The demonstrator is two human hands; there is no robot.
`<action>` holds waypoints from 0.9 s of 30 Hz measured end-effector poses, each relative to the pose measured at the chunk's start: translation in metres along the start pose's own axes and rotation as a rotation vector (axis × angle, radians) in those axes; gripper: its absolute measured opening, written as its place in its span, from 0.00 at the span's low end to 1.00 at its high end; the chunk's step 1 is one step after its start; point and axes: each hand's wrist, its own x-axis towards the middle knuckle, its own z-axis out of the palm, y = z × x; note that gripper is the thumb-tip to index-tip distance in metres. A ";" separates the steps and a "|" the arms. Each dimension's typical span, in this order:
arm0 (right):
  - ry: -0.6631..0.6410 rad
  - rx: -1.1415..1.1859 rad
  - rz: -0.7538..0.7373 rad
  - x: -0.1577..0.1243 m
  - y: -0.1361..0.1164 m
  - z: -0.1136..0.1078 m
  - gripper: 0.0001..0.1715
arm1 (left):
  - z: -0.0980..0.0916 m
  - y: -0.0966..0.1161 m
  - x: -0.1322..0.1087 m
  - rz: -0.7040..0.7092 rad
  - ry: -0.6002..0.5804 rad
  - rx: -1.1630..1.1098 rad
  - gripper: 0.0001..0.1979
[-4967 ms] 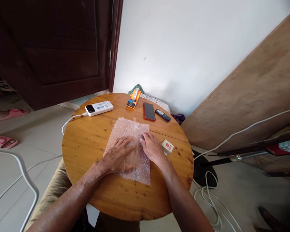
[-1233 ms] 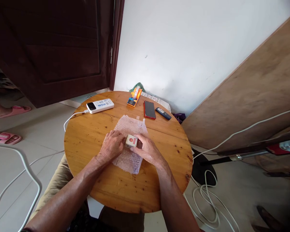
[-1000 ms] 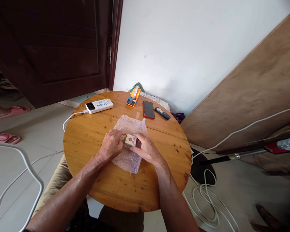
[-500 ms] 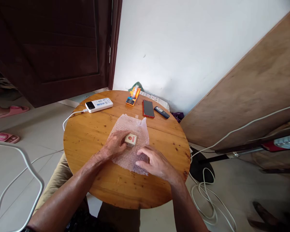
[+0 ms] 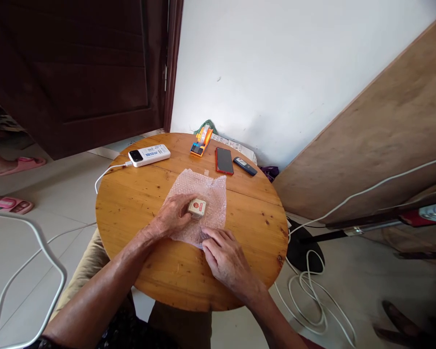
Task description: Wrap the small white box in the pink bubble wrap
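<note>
A small cream box [image 5: 196,207] with a red label stands on a sheet of bubble wrap [image 5: 209,186], which lies on the round wooden table. My left hand [image 5: 172,213] grips the box from its left side, thumb nearer me and fingers behind. At the wrap's near right edge, my right hand [image 5: 223,252] has its fingers curled over and closed on the bubble wrap. That hand hides the near right corner of the sheet.
Toward the back of the table [image 5: 254,213] are a white power bank [image 5: 150,155] with a cable, an orange tape dispenser [image 5: 202,140], a red-edged phone [image 5: 224,161] and a dark blue handheld device [image 5: 244,166]. A person's feet in pink sandals [image 5: 12,205] show at left.
My right hand has moved down and slightly left, its fingers closing on the wrap's near edge, which is drawn up. My left hand stays on the box.
</note>
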 end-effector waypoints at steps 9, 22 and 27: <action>0.097 0.021 0.188 0.040 0.009 -0.032 0.11 | -0.044 0.029 -0.002 -0.264 0.104 -0.291 0.24; -0.004 0.098 0.383 0.080 0.054 -0.013 0.08 | -0.025 0.014 0.010 -0.187 0.119 0.084 0.16; -0.022 0.200 0.403 0.076 0.060 -0.002 0.09 | -0.016 0.017 0.014 -0.258 0.078 -0.004 0.09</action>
